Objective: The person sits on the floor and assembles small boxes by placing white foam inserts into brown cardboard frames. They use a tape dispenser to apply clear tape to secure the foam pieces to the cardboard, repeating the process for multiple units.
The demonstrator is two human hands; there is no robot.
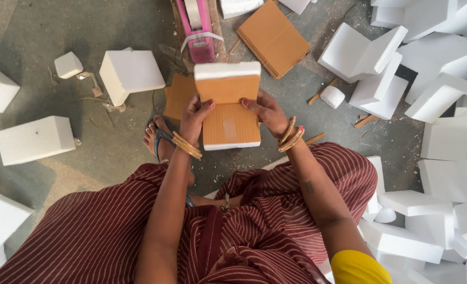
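My left hand [195,117] and my right hand [265,109] both grip a white foam block wrapped in brown corrugated cardboard [229,107], held above the floor in front of my lap. Each hand clamps one side of it, thumbs on the cardboard face. The cardboard covers the block's front, with white foam showing along its top and bottom edges. Gold bangles circle both wrists.
A pink tape dispenser [197,29] lies just beyond the block. A stack of cardboard sheets [273,38] sits to its right, another sheet [178,96] under my left hand. White foam pieces [130,73] lie scattered left, and a foam heap [433,79] fills the right.
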